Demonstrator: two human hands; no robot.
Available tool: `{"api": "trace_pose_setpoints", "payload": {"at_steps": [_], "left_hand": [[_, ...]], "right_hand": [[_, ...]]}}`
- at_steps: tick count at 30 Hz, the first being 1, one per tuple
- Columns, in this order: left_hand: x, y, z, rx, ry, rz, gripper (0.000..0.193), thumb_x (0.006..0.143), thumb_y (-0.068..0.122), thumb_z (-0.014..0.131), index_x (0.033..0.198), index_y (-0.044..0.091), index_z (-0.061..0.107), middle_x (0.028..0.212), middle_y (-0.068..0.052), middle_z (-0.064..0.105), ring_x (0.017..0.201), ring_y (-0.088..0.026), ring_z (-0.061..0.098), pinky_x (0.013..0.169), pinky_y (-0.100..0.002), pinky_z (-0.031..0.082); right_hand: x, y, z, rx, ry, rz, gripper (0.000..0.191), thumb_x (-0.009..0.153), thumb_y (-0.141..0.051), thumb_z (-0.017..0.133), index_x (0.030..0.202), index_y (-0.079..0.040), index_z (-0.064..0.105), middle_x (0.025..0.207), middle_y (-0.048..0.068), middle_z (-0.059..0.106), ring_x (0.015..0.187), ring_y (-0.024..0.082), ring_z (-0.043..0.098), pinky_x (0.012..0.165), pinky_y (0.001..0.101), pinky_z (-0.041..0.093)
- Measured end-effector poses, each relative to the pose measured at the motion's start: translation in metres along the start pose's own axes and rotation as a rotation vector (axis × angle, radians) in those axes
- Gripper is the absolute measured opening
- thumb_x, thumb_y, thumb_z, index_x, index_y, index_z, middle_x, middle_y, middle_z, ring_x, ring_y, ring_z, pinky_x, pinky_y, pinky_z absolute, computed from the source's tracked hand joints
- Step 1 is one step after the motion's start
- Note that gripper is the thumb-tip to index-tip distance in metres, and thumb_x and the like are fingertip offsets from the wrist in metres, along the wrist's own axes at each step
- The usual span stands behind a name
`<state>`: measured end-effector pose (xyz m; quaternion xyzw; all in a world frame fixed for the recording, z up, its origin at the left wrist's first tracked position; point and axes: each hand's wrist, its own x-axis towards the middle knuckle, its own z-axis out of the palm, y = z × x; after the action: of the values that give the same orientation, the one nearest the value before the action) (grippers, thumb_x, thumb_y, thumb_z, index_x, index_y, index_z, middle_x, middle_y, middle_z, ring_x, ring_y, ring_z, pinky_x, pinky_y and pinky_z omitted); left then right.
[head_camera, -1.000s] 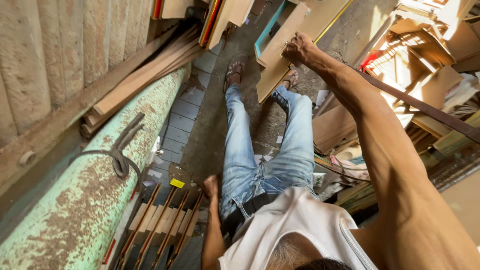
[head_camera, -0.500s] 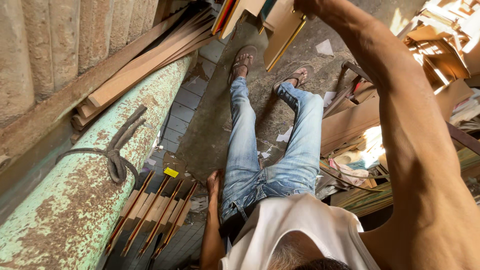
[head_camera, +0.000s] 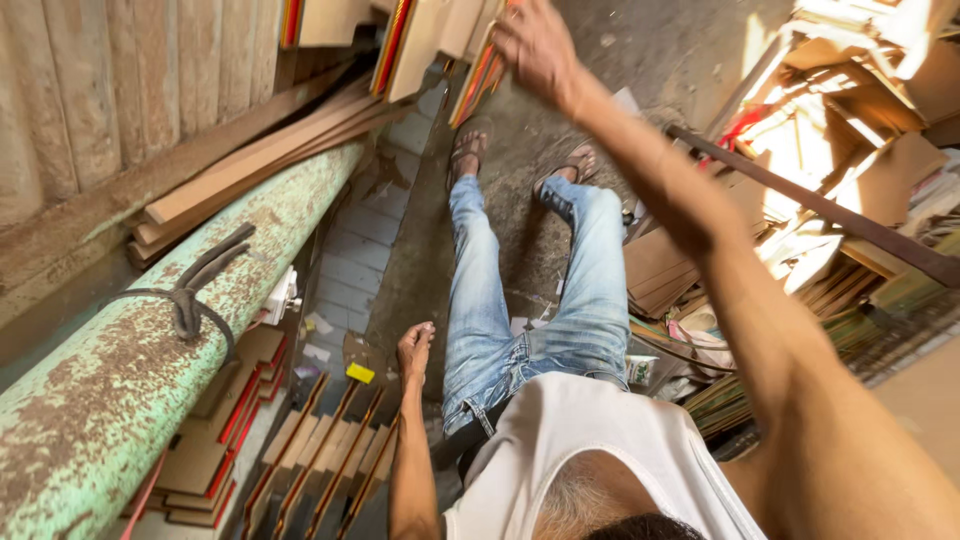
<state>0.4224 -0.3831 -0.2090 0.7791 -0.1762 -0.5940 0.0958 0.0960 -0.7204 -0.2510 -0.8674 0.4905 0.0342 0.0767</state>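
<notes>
Overhead, my right hand (head_camera: 535, 45) grips leaning red-edged boards (head_camera: 478, 75); my left hand (head_camera: 414, 347) hangs loosely open, holding nothing, above stacked panels (head_camera: 330, 455).

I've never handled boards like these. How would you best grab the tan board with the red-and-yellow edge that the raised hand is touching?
Probably by its long striped edge, from the open floor side, as the right hand does now. The board stands on end, leaning among other panels, so only that thin edge is exposed; its faces are crowded. The left hand hangs free, apart from it.
</notes>
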Motion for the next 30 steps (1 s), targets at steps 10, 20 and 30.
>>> {"api": "trace_pose_setpoints", "payload": {"at_steps": [10, 20, 30], "left_hand": [[-0.023, 0.125, 0.119, 0.544, 0.079, 0.27, 0.03, 0.098, 0.035, 0.071, 0.103, 0.007, 0.081, 0.087, -0.01, 0.077, 0.077, -0.019, 0.068, 0.074, -0.031, 0.051], [0.001, 0.216, 0.229, 0.384, -0.242, 0.408, 0.025, 0.09, 0.027, 0.072, 0.101, 0.005, 0.079, 0.084, -0.004, 0.077, 0.073, -0.012, 0.069, 0.069, -0.026, 0.053], [0.076, 0.285, 0.277, 0.11, -0.161, 0.017, 0.026, 0.094, 0.021, 0.065, 0.111, 0.004, 0.075, 0.09, -0.004, 0.076, 0.075, -0.011, 0.065, 0.064, -0.026, 0.051]], "right_hand": [[-0.238, 0.04, -0.046, 0.867, -0.062, 0.578, 0.042, 0.076, -0.023, 0.076, 0.115, -0.007, 0.072, 0.108, 0.016, 0.076, 0.102, 0.033, 0.071, 0.087, 0.0451, 0.057], [-0.215, 0.227, -0.074, 1.052, 0.114, 0.853, 0.041, 0.088, -0.033, 0.074, 0.115, -0.003, 0.075, 0.105, 0.013, 0.078, 0.097, 0.026, 0.074, 0.088, 0.0368, 0.059], [-0.001, 0.45, -0.072, 1.312, 0.155, 1.02, 0.062, 0.092, -0.045, 0.068, 0.131, 0.002, 0.058, 0.114, 0.02, 0.069, 0.098, 0.028, 0.071, 0.087, 0.0442, 0.059]]}}
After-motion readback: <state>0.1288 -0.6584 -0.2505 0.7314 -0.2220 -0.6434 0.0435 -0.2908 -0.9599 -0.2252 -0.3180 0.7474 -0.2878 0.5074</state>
